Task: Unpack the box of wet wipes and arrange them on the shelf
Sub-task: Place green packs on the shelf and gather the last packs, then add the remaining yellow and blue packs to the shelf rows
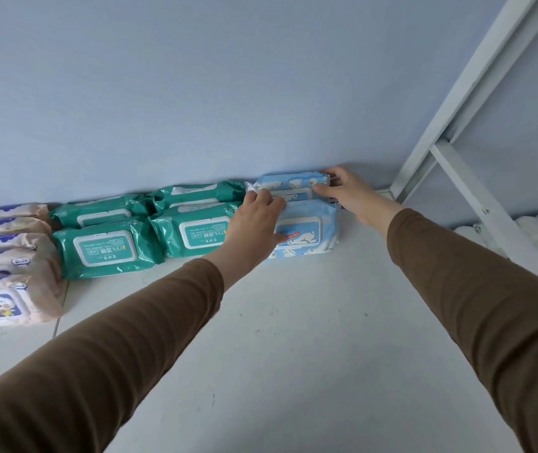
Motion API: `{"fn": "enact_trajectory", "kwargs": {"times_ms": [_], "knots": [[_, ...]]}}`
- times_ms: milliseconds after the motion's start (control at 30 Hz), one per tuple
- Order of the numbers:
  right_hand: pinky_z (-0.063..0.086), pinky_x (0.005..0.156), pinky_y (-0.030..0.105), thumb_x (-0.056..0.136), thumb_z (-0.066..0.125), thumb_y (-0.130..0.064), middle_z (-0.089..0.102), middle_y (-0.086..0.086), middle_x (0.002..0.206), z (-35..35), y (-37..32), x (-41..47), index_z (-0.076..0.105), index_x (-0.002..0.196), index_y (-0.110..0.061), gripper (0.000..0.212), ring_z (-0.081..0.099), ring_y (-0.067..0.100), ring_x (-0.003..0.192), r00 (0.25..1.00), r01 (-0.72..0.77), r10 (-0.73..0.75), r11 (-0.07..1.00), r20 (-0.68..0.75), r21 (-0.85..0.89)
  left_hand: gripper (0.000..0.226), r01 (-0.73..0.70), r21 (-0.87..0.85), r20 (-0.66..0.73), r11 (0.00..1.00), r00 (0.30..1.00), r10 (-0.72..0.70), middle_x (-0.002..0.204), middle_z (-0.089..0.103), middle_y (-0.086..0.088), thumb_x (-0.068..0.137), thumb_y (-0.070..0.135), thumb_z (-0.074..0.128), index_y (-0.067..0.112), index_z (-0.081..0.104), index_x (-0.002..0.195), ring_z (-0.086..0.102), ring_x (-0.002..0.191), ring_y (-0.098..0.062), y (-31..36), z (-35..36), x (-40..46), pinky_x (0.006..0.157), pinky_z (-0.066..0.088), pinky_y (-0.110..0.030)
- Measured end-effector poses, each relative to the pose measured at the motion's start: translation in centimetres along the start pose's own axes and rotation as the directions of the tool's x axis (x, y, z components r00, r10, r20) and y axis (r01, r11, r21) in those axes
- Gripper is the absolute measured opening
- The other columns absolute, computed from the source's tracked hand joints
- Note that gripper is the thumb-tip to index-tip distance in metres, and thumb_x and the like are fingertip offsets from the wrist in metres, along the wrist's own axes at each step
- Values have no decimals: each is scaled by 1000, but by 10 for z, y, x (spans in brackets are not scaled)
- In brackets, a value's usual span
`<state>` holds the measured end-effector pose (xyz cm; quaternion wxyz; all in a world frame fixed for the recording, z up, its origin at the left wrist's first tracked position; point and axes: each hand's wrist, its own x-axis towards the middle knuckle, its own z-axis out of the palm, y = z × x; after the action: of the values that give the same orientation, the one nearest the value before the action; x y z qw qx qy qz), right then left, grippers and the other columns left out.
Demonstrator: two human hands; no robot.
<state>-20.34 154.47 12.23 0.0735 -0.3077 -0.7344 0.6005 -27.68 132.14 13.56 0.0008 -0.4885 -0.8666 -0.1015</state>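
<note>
A: Where are the hands?

B: Both arms reach far over the white shelf [293,322] to the blue packs [303,223] at the back wall. The left hand [254,220] lies on the front pack, fingers bent over the left end of the rear pack [293,184]. The right hand [342,191] grips that rear pack's right end, thumb in front.

A: And beside them?

B: Green packs [107,246] touch the blue ones on the left; pink packs [6,273] stand further left.
</note>
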Motion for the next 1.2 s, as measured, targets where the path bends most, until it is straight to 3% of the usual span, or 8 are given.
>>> {"fn": "enact_trajectory", "kwargs": {"times_ms": [67, 267, 400, 533, 600, 900, 1033, 1200], "knots": [[51, 66, 19, 89, 74, -17, 67, -3, 103, 3, -4, 1, 58, 117, -16, 32, 65, 14, 95, 1000, 8, -8, 1000, -10, -15, 63, 22, 4, 5, 1000, 1000, -22, 125, 48, -3, 81, 48, 72, 21, 49, 133, 42, 115, -26, 2, -1, 3, 98, 44, -39], [56, 91, 41, 84, 78, -17, 70, 7, 109, 11, -12, 1, 63, 109, -13, 29, 68, 24, 100, 993, -13, -2, 991, -118, -135, 55, 57, 28, -31, 998, 998, -56, 120, 48, -3, 83, 50, 70, 21, 50, 126, 45, 112, -26, 10, 2, -2, 90, 50, -40], [44, 78, 31, 82, 75, -24, 63, 4, 103, 8, -16, -17, 59, 109, -12, 34, 60, 22, 94, 960, 3, -106, 929, -257, -371, 53, 60, 41, -25, 997, 998, -59, 121, 51, -5, 86, 45, 67, 18, 51, 128, 46, 113, -26, 13, -2, -5, 91, 51, -42], [43, 97, 32, 86, 69, -28, 62, 6, 125, 0, -14, -48, 60, 122, -12, 41, 55, 26, 119, 914, 30, -230, 860, -335, -509, 55, 71, 45, -18, 996, 997, -70, 130, 53, -7, 89, 34, 67, 14, 47, 136, 46, 122, -28, 16, -13, -10, 95, 47, -42], [41, 97, 32, 87, 66, -26, 61, 6, 126, -1, -13, -69, 61, 121, -16, 35, 52, 27, 121, 900, 45, -266, 845, -345, -533, 56, 86, 36, -32, 996, 996, -85, 132, 51, -8, 88, 32, 68, 13, 47, 137, 45, 123, -29, 16, -17, -20, 94, 48, -43], [46, 97, 40, 85, 64, -27, 62, 3, 123, 28, 5, -191, 63, 115, -21, 31, 54, 28, 117, 929, 117, -310, 764, -202, -635, 52, 80, 3, 4, 997, 997, -80, 130, 53, -3, 90, 34, 64, 17, 49, 137, 45, 123, -26, 24, -31, -120, 94, 46, -43], [42, 98, 35, 88, 65, -27, 60, 7, 125, 51, 28, -282, 61, 121, -17, 34, 52, 26, 119, 954, 134, -283, 700, -100, -702, 47, 65, -49, 19, 997, 998, -64, 130, 55, 0, 90, 35, 63, 21, 54, 134, 45, 124, -24, 33, -34, -199, 93, 45, -42], [38, 96, 30, 92, 60, -24, 57, -2, 128, 70, 66, -411, 58, 121, -19, 30, 45, 21, 122, 938, 175, -335, 681, -90, -711, 38, -11, -154, -41, 988, 999, 4, 125, 56, 4, 90, 30, 64, 25, 58, 126, 47, 116, -21, 65, -27, -302, 81, 49, -38]]}}
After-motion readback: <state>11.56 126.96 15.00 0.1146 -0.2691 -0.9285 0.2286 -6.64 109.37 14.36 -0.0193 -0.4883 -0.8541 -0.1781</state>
